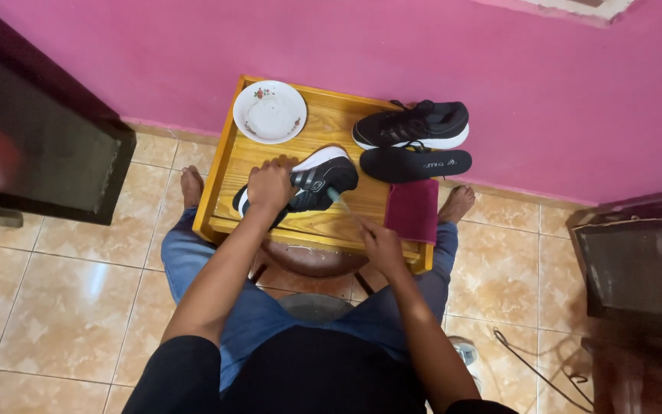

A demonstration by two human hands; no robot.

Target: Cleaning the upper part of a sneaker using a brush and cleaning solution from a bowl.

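Left hand (270,186) grips a black sneaker (312,181) mid-tray; right hand (381,244), closed on a toothbrush (340,202), hovers at the wooden tray's (222,172) near edge beside a maroon cloth (413,210).

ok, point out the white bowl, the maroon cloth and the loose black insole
round white ceramic bowl (270,113): head view, inner wall left of middle.
maroon folded cloth (413,209): head view, centre of its top face.
loose black shoe insole (415,164): head view, mid-length of its flat upper side.

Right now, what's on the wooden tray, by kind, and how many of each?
Shoes: 2, one under the left hand at, one at the wall side
Loose insole: 1
Bowl: 1
Maroon cloth: 1
Brush in the right hand: 1
Total: 6
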